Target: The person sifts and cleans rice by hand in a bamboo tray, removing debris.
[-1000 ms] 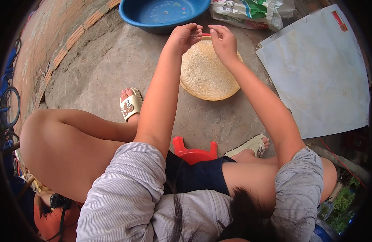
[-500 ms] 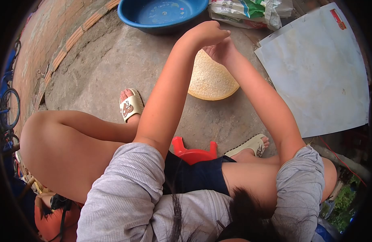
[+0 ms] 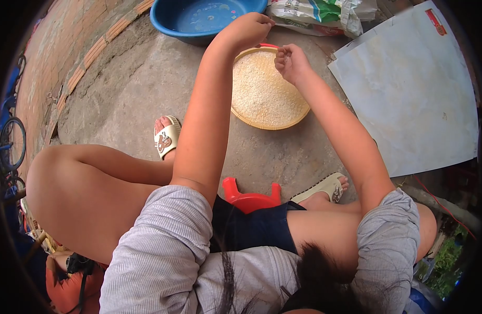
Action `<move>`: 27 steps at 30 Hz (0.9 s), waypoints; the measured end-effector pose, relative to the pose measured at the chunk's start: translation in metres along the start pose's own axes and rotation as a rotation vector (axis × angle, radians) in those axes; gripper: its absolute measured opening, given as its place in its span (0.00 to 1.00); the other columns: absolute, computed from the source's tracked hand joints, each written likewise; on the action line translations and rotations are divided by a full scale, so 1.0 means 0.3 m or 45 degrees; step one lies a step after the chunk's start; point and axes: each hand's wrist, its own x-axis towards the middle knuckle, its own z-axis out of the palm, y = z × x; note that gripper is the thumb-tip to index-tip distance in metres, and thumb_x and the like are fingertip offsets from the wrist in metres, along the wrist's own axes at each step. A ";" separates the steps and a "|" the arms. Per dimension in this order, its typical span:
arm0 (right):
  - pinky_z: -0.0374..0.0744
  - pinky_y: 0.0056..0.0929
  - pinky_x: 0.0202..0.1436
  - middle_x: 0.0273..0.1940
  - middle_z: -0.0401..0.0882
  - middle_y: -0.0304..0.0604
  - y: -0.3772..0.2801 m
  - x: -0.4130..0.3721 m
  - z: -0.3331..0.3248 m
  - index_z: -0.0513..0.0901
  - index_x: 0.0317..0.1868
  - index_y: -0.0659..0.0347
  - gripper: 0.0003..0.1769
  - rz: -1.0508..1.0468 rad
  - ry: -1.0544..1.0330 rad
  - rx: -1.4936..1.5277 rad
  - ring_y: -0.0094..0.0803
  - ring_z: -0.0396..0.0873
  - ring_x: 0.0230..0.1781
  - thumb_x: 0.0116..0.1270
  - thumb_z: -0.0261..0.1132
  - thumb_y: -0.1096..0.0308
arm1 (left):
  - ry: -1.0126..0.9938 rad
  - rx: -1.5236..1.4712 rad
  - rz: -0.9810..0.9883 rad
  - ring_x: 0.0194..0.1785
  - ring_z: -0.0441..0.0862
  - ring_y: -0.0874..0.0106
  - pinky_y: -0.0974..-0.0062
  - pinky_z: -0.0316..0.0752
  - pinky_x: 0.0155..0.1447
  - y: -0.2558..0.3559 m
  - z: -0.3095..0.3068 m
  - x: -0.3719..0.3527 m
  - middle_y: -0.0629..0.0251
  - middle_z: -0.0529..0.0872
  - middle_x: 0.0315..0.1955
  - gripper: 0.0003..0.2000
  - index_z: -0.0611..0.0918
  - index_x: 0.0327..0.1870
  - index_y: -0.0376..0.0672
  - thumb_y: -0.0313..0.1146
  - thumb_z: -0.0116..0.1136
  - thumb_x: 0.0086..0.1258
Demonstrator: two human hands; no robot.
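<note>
A round woven basket (image 3: 272, 127) on the concrete floor holds a layer of pale grains (image 3: 264, 94). My left hand (image 3: 247, 31) is above its far left edge, back of the hand up. Its fingers bend together toward the right, and what they hold, if anything, is hidden. Over the basket's right side is my right hand (image 3: 291, 64), palm turned inward, with its fingers curled loosely closed. I cannot make out anything inside them. The two hands are apart, and neither visibly touches the grains.
A blue basin (image 3: 209, 18) stands beyond the basket, beside a printed sack (image 3: 324, 15). A red edge (image 3: 268, 45) shows behind the basket. To the right lies a large pale sheet (image 3: 408, 94). A red plastic stool (image 3: 251, 200) is between my legs, near my sandalled feet.
My hands were together over the far side of the basket and have separated. The left moved leftward and the right slightly lower, uncovering more of the grains and the red edge.
</note>
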 end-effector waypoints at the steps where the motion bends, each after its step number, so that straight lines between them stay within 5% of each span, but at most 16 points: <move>1: 0.58 0.22 0.14 0.18 0.63 0.33 -0.010 -0.004 -0.008 0.67 0.24 0.55 0.11 -0.056 0.076 -0.020 0.22 0.59 0.14 0.65 0.52 0.64 | 0.068 0.240 -0.011 0.52 0.81 0.64 0.70 0.78 0.52 -0.026 -0.013 0.011 0.53 0.82 0.49 0.18 0.76 0.60 0.40 0.35 0.46 0.72; 5: 0.53 0.23 0.12 0.15 0.59 0.32 -0.071 0.022 -0.160 0.65 0.22 0.54 0.13 -0.151 0.204 -0.038 0.21 0.54 0.11 0.65 0.52 0.63 | 0.109 0.892 -0.092 0.51 0.81 0.61 0.68 0.74 0.55 -0.101 -0.024 0.035 0.53 0.84 0.45 0.19 0.79 0.56 0.39 0.38 0.50 0.68; 12: 0.47 0.24 0.12 0.13 0.53 0.30 -0.176 -0.060 -0.437 0.63 0.19 0.53 0.17 -0.422 0.654 -0.299 0.20 0.50 0.08 0.65 0.55 0.61 | -0.203 0.855 -0.122 0.52 0.80 0.56 0.66 0.72 0.57 -0.169 0.102 0.072 0.49 0.83 0.46 0.19 0.80 0.52 0.39 0.42 0.52 0.67; 17: 0.52 0.27 0.12 0.13 0.57 0.32 -0.216 -0.156 -0.641 0.65 0.17 0.54 0.19 -0.508 0.754 -0.695 0.23 0.53 0.08 0.65 0.54 0.59 | -0.449 0.944 -0.086 0.68 0.66 0.57 0.65 0.61 0.70 -0.170 0.277 0.070 0.50 0.69 0.64 0.31 0.65 0.67 0.36 0.49 0.49 0.70; 19: 0.67 0.37 0.19 0.15 0.72 0.45 -0.204 -0.174 -0.752 0.74 0.18 0.62 0.23 -0.509 0.993 -1.104 0.37 0.69 0.12 0.67 0.52 0.56 | -0.413 0.984 -0.069 0.72 0.54 0.50 0.59 0.54 0.72 -0.216 0.387 0.080 0.49 0.56 0.70 0.36 0.57 0.72 0.41 0.54 0.48 0.69; 20: 0.67 0.37 0.19 0.15 0.72 0.45 -0.193 -0.190 -0.808 0.74 0.18 0.62 0.23 -0.509 1.007 -1.099 0.37 0.69 0.12 0.67 0.52 0.56 | -0.374 1.006 -0.067 0.74 0.50 0.47 0.56 0.52 0.73 -0.233 0.441 0.076 0.50 0.52 0.72 0.37 0.54 0.73 0.43 0.56 0.47 0.69; 22: 0.75 0.45 0.38 0.27 0.81 0.59 -0.168 -0.246 -0.908 0.82 0.25 0.68 0.27 -0.654 1.258 -1.928 0.53 0.80 0.29 0.68 0.49 0.53 | -0.397 1.024 -0.075 0.75 0.41 0.46 0.49 0.45 0.74 -0.271 0.513 0.071 0.53 0.46 0.74 0.37 0.51 0.74 0.48 0.58 0.42 0.70; 25: 0.74 0.49 0.50 0.36 0.81 0.64 -0.132 -0.375 -0.980 0.84 0.33 0.70 0.28 -0.453 1.508 -1.856 0.59 0.79 0.42 0.69 0.47 0.52 | -0.043 1.226 -0.029 0.76 0.39 0.51 0.46 0.37 0.74 -0.358 0.601 0.030 0.56 0.48 0.74 0.34 0.53 0.74 0.51 0.57 0.37 0.71; 27: 0.75 0.48 0.50 0.37 0.81 0.64 -0.101 -0.445 -1.058 0.83 0.32 0.71 0.27 -0.363 1.587 -1.931 0.58 0.80 0.42 0.69 0.48 0.54 | 0.115 1.234 0.049 0.76 0.40 0.51 0.46 0.37 0.74 -0.403 0.635 0.027 0.56 0.49 0.74 0.33 0.55 0.74 0.51 0.57 0.37 0.71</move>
